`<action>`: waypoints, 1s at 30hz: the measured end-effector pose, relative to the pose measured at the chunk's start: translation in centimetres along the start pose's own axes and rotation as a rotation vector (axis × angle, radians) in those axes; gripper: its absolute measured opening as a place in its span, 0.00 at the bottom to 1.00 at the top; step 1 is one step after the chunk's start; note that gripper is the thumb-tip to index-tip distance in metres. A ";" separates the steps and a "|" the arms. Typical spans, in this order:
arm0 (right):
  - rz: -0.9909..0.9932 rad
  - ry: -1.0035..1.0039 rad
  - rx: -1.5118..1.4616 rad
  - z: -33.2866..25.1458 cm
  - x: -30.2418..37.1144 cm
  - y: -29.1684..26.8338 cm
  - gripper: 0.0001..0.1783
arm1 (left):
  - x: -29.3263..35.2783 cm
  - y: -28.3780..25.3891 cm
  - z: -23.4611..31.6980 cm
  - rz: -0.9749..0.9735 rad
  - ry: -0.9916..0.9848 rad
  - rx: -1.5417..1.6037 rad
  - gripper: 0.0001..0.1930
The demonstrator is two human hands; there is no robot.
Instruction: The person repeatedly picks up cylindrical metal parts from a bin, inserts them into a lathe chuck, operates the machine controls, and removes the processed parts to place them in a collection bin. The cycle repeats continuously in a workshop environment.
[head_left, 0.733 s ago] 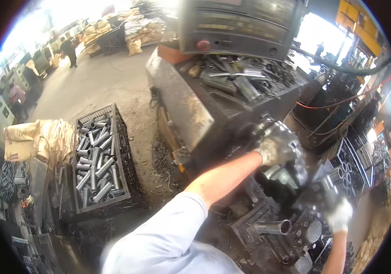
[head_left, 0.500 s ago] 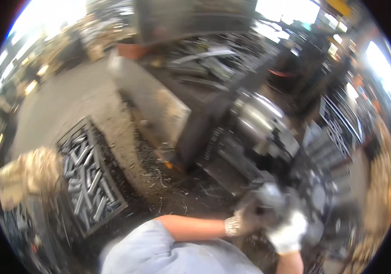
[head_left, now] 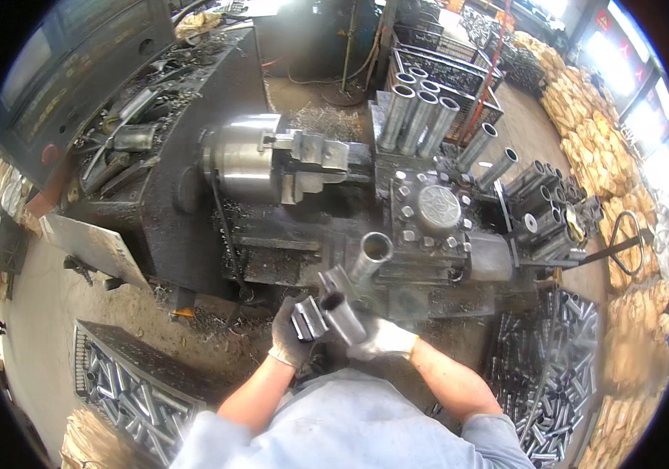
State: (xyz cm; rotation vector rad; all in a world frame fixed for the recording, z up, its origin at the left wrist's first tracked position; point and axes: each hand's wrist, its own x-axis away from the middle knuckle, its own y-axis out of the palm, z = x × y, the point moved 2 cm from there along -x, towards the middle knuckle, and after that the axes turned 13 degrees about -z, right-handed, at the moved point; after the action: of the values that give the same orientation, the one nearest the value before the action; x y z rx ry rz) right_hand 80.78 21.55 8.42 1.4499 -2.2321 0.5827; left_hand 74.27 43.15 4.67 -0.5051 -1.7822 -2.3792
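Observation:
Both hands wear work gloves and sit close together in front of my body, near the lathe's front edge. My left hand (head_left: 289,336), in a dark grey glove, is closed round a short, shiny grooved metal piece (head_left: 309,319). My right hand (head_left: 381,339), in a whiter glove, grips a short metal tube (head_left: 343,317) with its open end tilted up. A curved metal strip (head_left: 336,280) shows just beyond that tube; what holds it is hidden. Another tube (head_left: 373,255) stands just past my hands, beside the tool post (head_left: 438,207). The lathe chuck (head_left: 248,160), with stepped jaws, lies farther left.
Several upright tubes (head_left: 420,117) stand behind the tool post, more (head_left: 545,203) to the right. A lever with a loop handle (head_left: 627,242) juts out at right. Bins of metal pieces lie at lower left (head_left: 127,399) and lower right (head_left: 553,367). Tan sacks (head_left: 600,133) line the right side.
The view has swung right and sharpened, so the chuck and tool post now lie ahead of me. My hands, earlier blurred together at lower right, are at centre with separate metal pieces.

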 end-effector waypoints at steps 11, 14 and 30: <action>0.848 -0.206 0.259 1.3 9.0 -7.1 0.22 | -7.4 11.3 0.9 -0.301 0.607 -1.781 0.43; 0.784 0.096 0.448 1.1 10.5 -5.8 0.20 | -10.1 12.9 0.8 -0.366 0.742 -1.825 0.41; 0.611 -0.093 0.679 -5.9 -6.8 -1.3 0.20 | -1.7 4.6 10.7 -0.138 0.201 -0.220 0.43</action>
State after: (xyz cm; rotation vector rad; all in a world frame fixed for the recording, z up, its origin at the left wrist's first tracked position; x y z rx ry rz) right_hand 85.20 29.41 9.71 1.0199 -2.6971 1.6195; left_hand 79.28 51.81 10.94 -0.1598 -1.5272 -2.6284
